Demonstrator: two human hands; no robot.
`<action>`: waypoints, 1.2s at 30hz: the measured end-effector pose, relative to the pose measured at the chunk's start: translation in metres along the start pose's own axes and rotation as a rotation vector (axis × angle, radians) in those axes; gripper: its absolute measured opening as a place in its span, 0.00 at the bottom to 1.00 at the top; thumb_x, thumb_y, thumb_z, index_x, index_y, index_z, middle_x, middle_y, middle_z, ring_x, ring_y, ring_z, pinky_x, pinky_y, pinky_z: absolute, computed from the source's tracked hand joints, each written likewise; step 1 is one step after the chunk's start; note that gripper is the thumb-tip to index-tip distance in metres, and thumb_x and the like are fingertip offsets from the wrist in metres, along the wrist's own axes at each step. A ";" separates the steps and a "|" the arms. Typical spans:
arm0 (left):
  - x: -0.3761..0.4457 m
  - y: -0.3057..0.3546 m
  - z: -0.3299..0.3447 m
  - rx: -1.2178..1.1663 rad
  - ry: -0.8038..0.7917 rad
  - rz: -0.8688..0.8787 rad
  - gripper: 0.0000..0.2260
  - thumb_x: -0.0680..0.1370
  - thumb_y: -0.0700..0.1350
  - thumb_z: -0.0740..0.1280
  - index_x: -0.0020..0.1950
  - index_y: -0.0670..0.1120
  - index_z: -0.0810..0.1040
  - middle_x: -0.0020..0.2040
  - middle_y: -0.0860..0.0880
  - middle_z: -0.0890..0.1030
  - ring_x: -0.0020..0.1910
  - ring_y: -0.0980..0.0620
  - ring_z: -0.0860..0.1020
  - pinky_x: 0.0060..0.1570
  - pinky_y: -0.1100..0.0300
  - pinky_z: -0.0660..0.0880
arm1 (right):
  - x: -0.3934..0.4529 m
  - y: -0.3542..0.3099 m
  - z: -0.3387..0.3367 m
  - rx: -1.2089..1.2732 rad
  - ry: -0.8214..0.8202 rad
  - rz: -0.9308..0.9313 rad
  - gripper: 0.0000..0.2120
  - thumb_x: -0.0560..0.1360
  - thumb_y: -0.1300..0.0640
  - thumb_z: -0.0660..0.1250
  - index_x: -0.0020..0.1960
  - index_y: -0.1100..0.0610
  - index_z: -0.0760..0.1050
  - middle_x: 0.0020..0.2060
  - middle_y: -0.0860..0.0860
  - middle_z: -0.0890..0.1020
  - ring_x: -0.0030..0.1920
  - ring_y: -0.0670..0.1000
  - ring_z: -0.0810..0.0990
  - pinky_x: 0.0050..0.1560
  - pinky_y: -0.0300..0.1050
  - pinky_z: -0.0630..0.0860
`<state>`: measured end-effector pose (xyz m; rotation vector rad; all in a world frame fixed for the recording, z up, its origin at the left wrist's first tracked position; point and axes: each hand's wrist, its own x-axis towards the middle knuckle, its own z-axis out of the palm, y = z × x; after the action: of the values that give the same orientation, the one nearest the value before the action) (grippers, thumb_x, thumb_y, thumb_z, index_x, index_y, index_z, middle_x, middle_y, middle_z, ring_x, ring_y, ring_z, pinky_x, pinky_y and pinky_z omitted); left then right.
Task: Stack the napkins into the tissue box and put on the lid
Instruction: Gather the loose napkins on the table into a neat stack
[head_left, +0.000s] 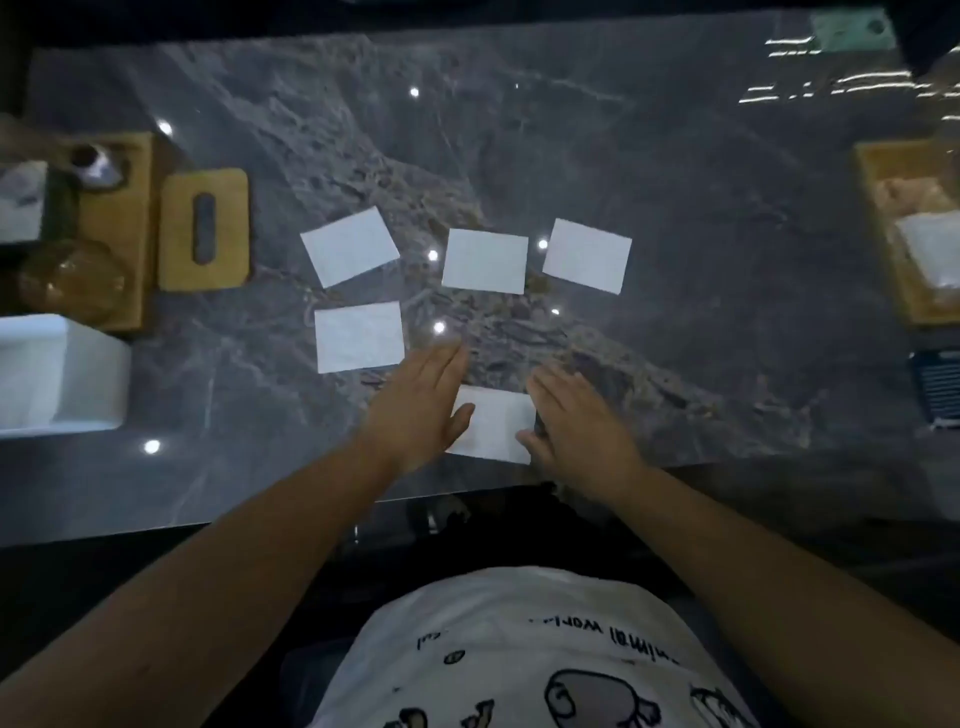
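Altogether five napkins (485, 261) — both hands (421, 400) flank the nearest.

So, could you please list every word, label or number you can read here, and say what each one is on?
"…imal worl…", upside down and partly cut off, on the white shirt.
A shorter line beside it on the shirt: too small to read.
Green label at the table's far right corner: blurred, unreadable.
Napkins, wooden lid, white box: no text.

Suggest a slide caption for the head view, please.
Both hands flank the nearest napkin; four napkins lie beyond.
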<state>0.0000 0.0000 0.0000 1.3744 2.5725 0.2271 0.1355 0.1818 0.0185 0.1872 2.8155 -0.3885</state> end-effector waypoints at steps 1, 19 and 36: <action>0.001 0.000 0.005 0.026 -0.030 -0.025 0.30 0.78 0.53 0.65 0.74 0.39 0.64 0.72 0.39 0.69 0.70 0.40 0.69 0.70 0.48 0.63 | 0.004 0.000 0.005 0.005 -0.013 -0.006 0.33 0.77 0.44 0.62 0.74 0.62 0.60 0.74 0.57 0.64 0.75 0.56 0.59 0.75 0.51 0.49; 0.026 0.003 0.023 -0.038 -0.153 -0.267 0.13 0.77 0.51 0.65 0.59 0.48 0.76 0.59 0.45 0.78 0.59 0.42 0.74 0.59 0.47 0.68 | 0.044 0.001 0.015 0.280 -0.156 0.326 0.17 0.74 0.54 0.63 0.61 0.55 0.74 0.59 0.56 0.76 0.60 0.59 0.73 0.58 0.51 0.67; 0.036 0.005 -0.019 -0.776 -0.201 -0.315 0.04 0.80 0.49 0.65 0.46 0.54 0.78 0.43 0.57 0.79 0.42 0.58 0.76 0.38 0.65 0.69 | 0.022 0.030 -0.027 0.842 0.031 0.462 0.04 0.76 0.54 0.68 0.42 0.49 0.79 0.41 0.44 0.82 0.42 0.46 0.80 0.41 0.42 0.76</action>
<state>-0.0208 0.0323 0.0148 0.6615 2.1189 0.8637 0.1123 0.2198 0.0299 0.9831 2.3405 -1.4099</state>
